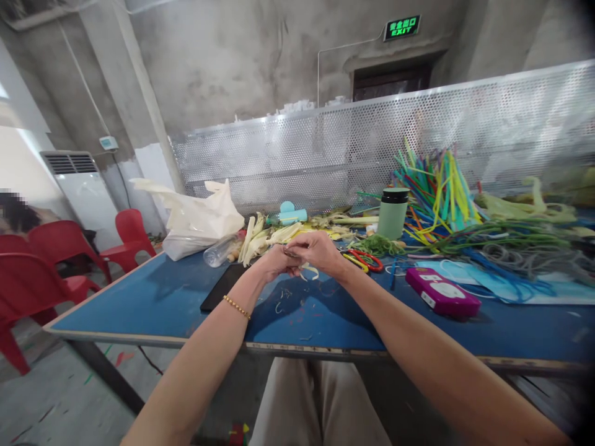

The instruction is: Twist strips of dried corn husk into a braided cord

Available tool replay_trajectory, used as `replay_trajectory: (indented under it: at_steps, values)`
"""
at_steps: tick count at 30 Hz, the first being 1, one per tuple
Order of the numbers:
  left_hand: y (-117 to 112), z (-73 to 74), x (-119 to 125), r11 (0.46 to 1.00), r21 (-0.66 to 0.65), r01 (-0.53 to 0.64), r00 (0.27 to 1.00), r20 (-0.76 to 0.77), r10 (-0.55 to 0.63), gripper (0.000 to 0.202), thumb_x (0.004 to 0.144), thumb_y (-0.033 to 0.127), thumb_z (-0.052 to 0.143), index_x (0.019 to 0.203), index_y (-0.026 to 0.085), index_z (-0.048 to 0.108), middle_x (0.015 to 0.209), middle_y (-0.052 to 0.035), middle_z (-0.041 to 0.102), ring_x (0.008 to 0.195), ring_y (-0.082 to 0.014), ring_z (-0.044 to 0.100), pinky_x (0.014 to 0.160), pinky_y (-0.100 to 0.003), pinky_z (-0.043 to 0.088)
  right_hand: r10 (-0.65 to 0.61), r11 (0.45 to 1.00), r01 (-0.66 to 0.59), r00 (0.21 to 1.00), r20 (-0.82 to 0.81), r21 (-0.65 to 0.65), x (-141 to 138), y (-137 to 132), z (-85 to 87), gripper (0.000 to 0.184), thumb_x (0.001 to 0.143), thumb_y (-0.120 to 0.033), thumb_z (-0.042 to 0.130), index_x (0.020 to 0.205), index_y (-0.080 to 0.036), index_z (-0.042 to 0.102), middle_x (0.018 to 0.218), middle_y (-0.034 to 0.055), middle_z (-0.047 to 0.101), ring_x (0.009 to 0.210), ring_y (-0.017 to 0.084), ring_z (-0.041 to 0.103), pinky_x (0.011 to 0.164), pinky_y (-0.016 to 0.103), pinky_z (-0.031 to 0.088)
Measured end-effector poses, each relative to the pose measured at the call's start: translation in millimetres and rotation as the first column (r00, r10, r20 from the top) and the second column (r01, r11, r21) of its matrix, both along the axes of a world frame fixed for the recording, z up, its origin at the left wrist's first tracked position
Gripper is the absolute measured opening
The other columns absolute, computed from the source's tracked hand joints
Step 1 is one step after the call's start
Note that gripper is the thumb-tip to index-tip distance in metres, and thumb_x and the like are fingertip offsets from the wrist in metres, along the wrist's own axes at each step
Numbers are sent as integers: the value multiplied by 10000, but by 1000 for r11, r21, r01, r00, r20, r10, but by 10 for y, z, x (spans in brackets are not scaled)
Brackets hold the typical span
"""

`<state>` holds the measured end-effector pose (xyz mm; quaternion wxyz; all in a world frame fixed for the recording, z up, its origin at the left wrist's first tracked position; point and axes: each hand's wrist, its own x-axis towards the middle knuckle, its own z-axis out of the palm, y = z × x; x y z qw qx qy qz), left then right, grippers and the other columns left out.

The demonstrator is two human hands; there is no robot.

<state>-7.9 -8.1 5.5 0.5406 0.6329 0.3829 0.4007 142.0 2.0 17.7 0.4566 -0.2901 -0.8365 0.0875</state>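
My left hand (277, 261) and my right hand (320, 250) meet over the blue table (153, 303), fingers closed and pressed together at the tips. A narrow pale strip (310, 270) curls out below them; just how each hand grips it is hidden by the fingers. Small pale and red scraps (284, 297) are scattered on the tabletop beneath. Near my left wrist lies a flat black tablet-like object (222, 290). Scissors with red and yellow handles (367, 260) rest just beyond my right hand.
A white plastic bag (204, 214), clear bottle (220, 251) and dried husks (253, 238) lie back left. Further right are a green tumbler (393, 217), colourful strips (446, 192), a purple box (441, 292) and tangled cords (515, 248). Red chairs (65, 248) stand left; a perforated panel (288, 161) backs the table.
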Motion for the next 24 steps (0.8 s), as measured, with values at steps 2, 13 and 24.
replay_trajectory:
  at_steps: [2, 13, 24]
  values:
    - [18, -12, -4, 1000, 7, -4, 1000, 15, 4, 223, 624, 169, 789, 617, 121, 571, 519, 1, 548, 455, -106, 546, 482, -244, 426, -35, 999, 35, 999, 33, 2, 7, -24, 16, 150, 794, -239, 644, 798, -204, 790, 680, 7, 717, 614, 113, 606, 578, 214, 377]
    - [16, -22, 1, 1000, 9, -2, 998, -67, 3, 193, 630, 161, 776, 613, 142, 585, 551, -26, 602, 472, -109, 546, 501, -264, 426, -41, 999, 38, 992, 116, 22, 11, -80, 48, 181, 791, -206, 613, 820, -222, 791, 709, 11, 734, 643, 129, 626, 612, 222, 392]
    - [1, 16, 7, 1000, 2, -20, 999, -43, 20, 149, 627, 124, 745, 665, 147, 603, 535, -6, 579, 503, -121, 559, 525, -267, 445, 61, 997, -62, 998, -15, -43, -3, -91, 89, 190, 805, -252, 587, 816, -184, 764, 723, 12, 713, 647, 124, 605, 626, 229, 416]
